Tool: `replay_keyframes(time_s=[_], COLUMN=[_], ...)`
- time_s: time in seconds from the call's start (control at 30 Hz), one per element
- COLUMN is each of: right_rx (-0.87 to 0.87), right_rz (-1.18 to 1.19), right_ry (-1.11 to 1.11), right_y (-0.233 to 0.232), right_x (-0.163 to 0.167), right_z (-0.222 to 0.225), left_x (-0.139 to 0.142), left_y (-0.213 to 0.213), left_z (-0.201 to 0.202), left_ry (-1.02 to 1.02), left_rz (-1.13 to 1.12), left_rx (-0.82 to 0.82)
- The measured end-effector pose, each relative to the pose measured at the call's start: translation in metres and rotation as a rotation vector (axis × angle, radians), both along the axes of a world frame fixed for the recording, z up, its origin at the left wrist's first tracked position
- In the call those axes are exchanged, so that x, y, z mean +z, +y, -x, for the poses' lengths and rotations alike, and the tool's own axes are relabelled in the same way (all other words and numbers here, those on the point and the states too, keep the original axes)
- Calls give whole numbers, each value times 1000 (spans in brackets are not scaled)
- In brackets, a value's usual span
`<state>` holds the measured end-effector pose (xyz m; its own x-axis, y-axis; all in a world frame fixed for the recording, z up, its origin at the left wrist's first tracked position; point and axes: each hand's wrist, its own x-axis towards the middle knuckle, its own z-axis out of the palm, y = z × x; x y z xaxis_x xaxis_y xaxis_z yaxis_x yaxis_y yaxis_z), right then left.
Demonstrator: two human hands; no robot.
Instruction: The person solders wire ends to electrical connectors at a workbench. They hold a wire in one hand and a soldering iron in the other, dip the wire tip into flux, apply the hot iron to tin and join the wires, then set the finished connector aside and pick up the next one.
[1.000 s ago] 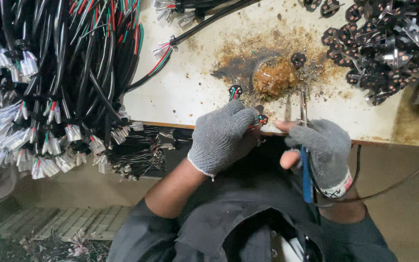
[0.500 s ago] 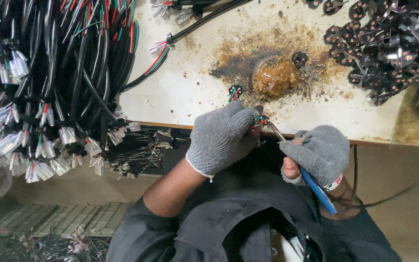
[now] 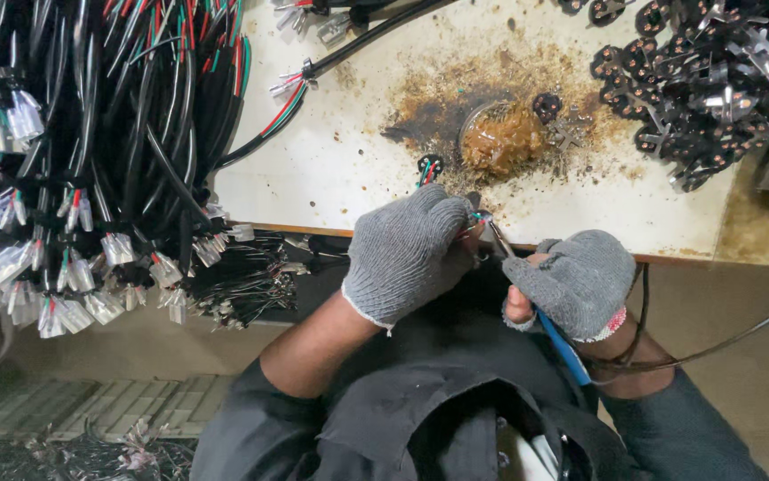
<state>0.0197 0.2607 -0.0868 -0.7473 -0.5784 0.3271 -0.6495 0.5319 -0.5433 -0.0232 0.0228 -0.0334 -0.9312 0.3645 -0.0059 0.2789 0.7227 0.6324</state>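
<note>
My left hand (image 3: 407,249), in a grey knit glove, is closed around a short cable end (image 3: 427,169) whose red, green and white wires stick out past the fingers. My right hand (image 3: 576,281), also gloved, grips a soldering iron with a blue handle (image 3: 564,347); its metal tip (image 3: 494,235) points up and left and meets the wires at my left fingertips. Both hands hover at the front edge of the white worktable (image 3: 340,169), above my dark clothing.
A small tin of brown flux paste (image 3: 505,138) sits in a burnt stain just beyond my hands. A pile of dark connector parts (image 3: 705,80) fills the back right. Bundles of black cables with white plugs (image 3: 81,178) hang at the left.
My right hand has dropped lower and turned, swinging the iron from near upright to a slant, so its tip now touches the wires in my left hand. My left hand has stayed put.
</note>
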Motion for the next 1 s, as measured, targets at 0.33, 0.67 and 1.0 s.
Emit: replay_keyframes(time_s=[0.33,0.67,1.0], right_rx=[-20,-113,92], right_rz=[-74,273,16], right_ry=[-72,-44,-13], right_y=[-1,-4,3], right_x=[6,9,-8], right_z=[1,3,0], left_x=[3,0,-1], left_y=[-1,2,-2], left_z=[1,1,1], left_ry=[-36,-29,-61], left_rz=[-37,13,-5], left_rx=[22,39,2])
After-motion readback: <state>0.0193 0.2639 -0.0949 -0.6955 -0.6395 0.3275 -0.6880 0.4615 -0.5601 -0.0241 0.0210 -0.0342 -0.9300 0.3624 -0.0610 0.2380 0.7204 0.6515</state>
